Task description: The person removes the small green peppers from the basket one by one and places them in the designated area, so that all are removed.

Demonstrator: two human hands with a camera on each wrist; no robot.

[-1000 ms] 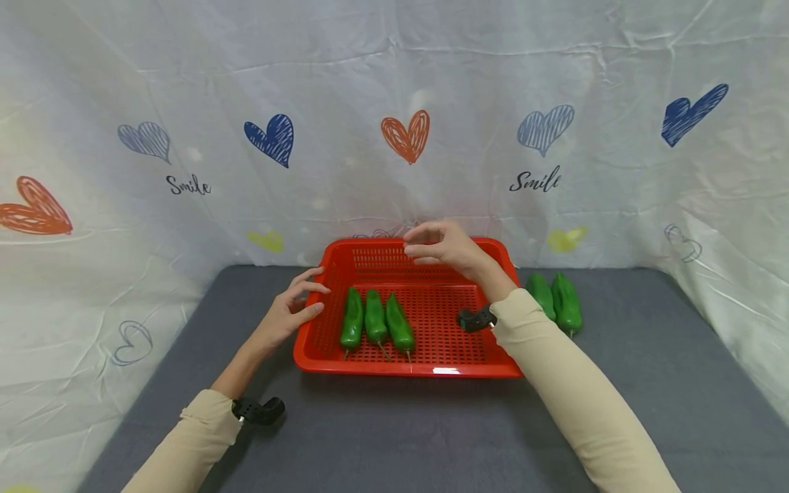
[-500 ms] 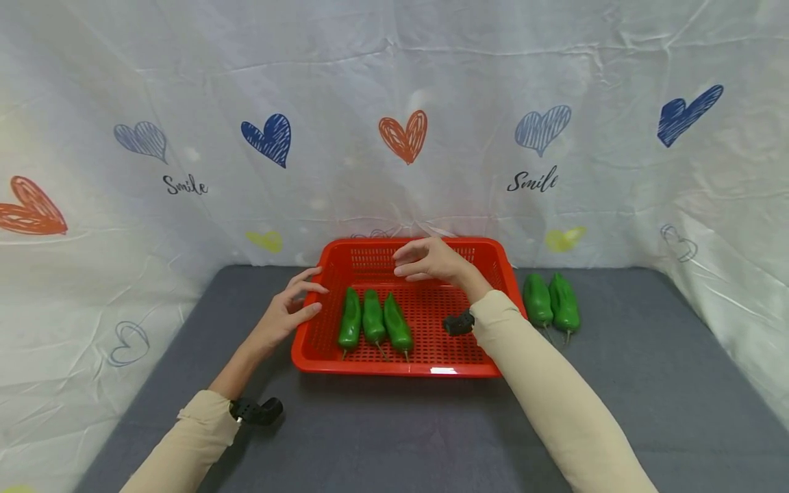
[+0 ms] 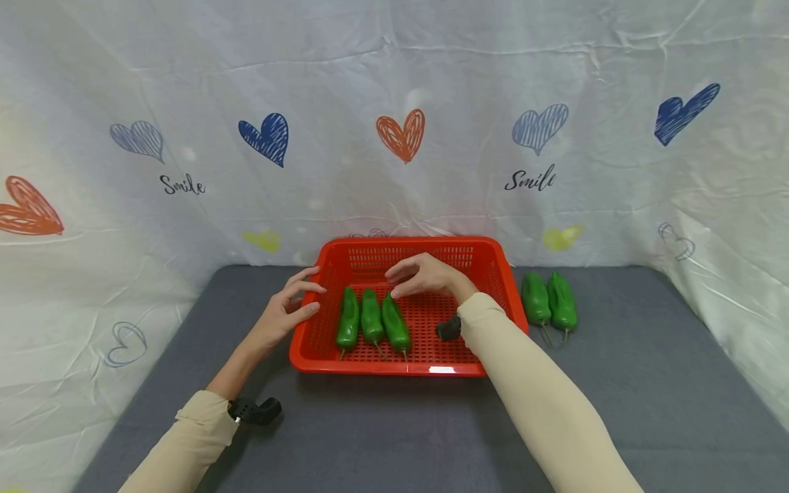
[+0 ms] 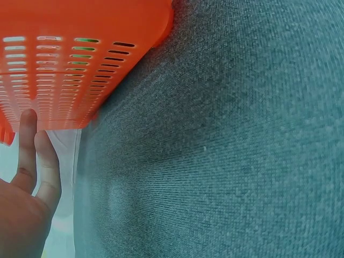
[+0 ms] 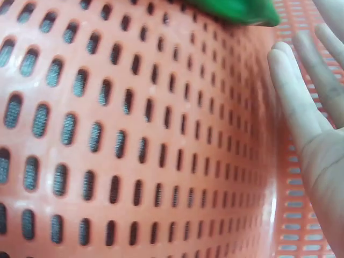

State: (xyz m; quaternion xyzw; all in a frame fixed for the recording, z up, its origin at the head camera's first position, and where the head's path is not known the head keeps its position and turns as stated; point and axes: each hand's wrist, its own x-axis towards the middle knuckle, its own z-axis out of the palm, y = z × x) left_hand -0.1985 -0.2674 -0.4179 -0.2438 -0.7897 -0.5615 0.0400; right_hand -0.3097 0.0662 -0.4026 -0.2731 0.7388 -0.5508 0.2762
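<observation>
A red perforated plastic basket point(image 3: 370, 367) stands on the grey cloth, with three green peppers lying side by side in its left half: a left pepper point(image 3: 348, 320), a middle pepper point(image 3: 372, 318) and a right pepper point(image 3: 396, 327). My left hand point(image 3: 286, 311) rests its fingers at the basket's left rim, fingers spread and slightly bent; its wrist view shows fingertips against the slotted outer wall point(image 4: 80, 70). Over the basket's floor, my right hand point(image 3: 428, 275) hovers with loosely bent fingers and nothing held, its thumb near the tip of the right pepper. In the right wrist view that hand point(image 5: 317, 118) shows beside a green pepper's end point(image 5: 242, 9).
Two more green peppers point(image 3: 548, 301) lie on the grey tablecloth point(image 3: 641, 383) just right of the basket. A white curtain printed with hearts point(image 3: 401, 133) hangs right behind the table's back edge.
My right hand has come down and leftward from the basket's back rim toward the peppers inside. This uncovers the two peppers on the right. My left hand stays at the rim.
</observation>
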